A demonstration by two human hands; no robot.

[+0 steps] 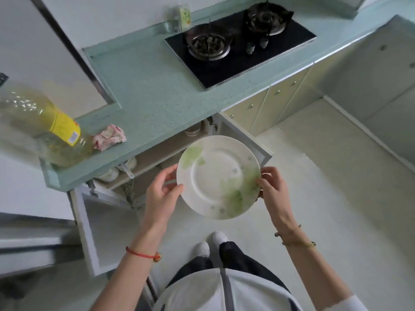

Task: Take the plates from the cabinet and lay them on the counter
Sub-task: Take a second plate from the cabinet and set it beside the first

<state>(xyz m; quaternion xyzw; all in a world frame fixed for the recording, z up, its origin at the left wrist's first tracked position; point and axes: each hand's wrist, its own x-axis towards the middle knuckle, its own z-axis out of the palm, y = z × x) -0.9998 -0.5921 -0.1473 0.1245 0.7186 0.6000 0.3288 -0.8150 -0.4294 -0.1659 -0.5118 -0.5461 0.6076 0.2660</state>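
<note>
A white plate with green leaf prints (217, 177) is held level in the air in front of the open cabinet (157, 158), below the counter's edge. My left hand (162, 194) grips its left rim and my right hand (272, 190) grips its right rim. Both cabinet doors stand open, and a stack of dishes (192, 130) shows on the shelf inside, with more white crockery (112, 173) lower left. The pale green counter (157, 95) lies above the cabinet.
A large oil bottle with a yellow label (42, 124) and a crumpled pink cloth (110, 137) sit on the counter's left end. A black gas hob (240, 48) is at the back right, with a small bottle (179, 17) behind it. The open left door (89, 230) juts out.
</note>
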